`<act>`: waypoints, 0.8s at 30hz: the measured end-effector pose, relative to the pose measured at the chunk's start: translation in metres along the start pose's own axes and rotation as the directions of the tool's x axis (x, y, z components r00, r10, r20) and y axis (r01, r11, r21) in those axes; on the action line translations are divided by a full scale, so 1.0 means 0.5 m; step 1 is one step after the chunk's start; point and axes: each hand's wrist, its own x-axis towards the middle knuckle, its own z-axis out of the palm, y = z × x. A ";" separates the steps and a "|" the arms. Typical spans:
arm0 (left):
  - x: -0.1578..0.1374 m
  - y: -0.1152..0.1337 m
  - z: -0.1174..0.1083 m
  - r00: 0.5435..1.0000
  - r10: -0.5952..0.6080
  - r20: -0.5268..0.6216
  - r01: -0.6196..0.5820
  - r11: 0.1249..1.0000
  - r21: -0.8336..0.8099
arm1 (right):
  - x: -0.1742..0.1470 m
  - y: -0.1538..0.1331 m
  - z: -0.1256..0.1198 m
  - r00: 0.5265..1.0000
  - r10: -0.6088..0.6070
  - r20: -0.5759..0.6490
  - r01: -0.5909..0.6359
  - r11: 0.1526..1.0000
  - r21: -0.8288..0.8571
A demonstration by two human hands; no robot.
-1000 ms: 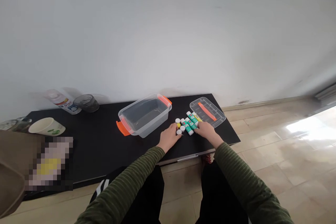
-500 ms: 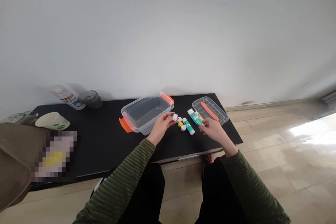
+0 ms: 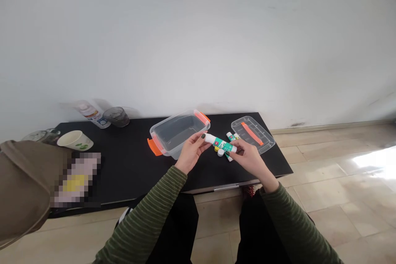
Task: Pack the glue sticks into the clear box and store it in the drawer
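Ok, plastic tube [image 3: 220, 144] btwn fingers [image 3: 198, 142]

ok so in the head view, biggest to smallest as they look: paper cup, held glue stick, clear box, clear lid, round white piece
1. Clear box
2. Clear lid
3. Paper cup
4. Held glue stick (visible part)
5. Round white piece

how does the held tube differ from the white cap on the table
The tube is long; the cap is short. The tube has a green label; the cap looks plain white. The left hand and right hand hold the tube; the cap sits on the table. Both show white.
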 end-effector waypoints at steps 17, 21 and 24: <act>-0.002 -0.035 0.017 0.999 0.023 -0.045 -0.020 0.998 0.051 | -0.014 -0.009 0.006 1.000 0.002 -0.005 -0.003 0.993 -0.116; -0.005 -0.044 0.019 0.999 0.033 -0.016 -0.030 0.991 0.134 | -0.009 0.011 0.019 0.994 0.045 0.095 -0.032 0.991 -0.130; 0.002 -0.055 0.025 0.997 0.035 0.067 -0.049 0.973 0.226 | 0.001 0.025 0.024 0.978 0.075 0.194 -0.025 0.969 -0.247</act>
